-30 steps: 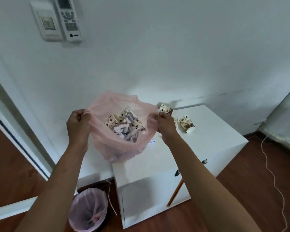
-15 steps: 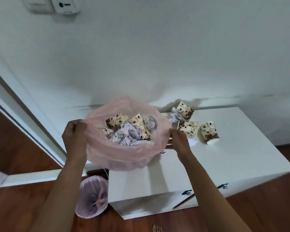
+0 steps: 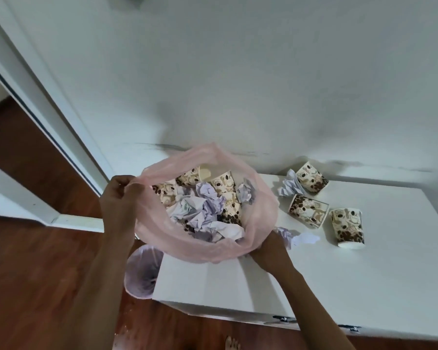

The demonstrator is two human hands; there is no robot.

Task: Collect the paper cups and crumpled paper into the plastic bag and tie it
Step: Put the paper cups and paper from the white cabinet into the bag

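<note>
Three cups (image 3: 311, 198) and paper scraps (image 3: 288, 188) on the white cabinet (image 3: 364, 274)
Both hands, left (image 3: 118, 198) and right (image 3: 269, 251), pinch the pink bag (image 3: 208, 251) rim (mouth open); lined bin (image 3: 143, 271) below on wood floor (image 3: 36, 274)

It was a room in a home, plainly furnished. A white painted wall (image 3: 238, 72) stood scuffed with dark marks just above a low white cabinet (image 3: 339, 274) with metal latches (image 3: 283, 319) on its front edge. The floor (image 3: 36, 274) was reddish-brown wood boards, and a white door frame (image 3: 48, 117) opened onto more of the same floor at the left. A small bin (image 3: 143, 271) lined with a pale bag stood by the cabinet's left corner. Bare toes (image 3: 232, 343) showed on the floor.
</note>
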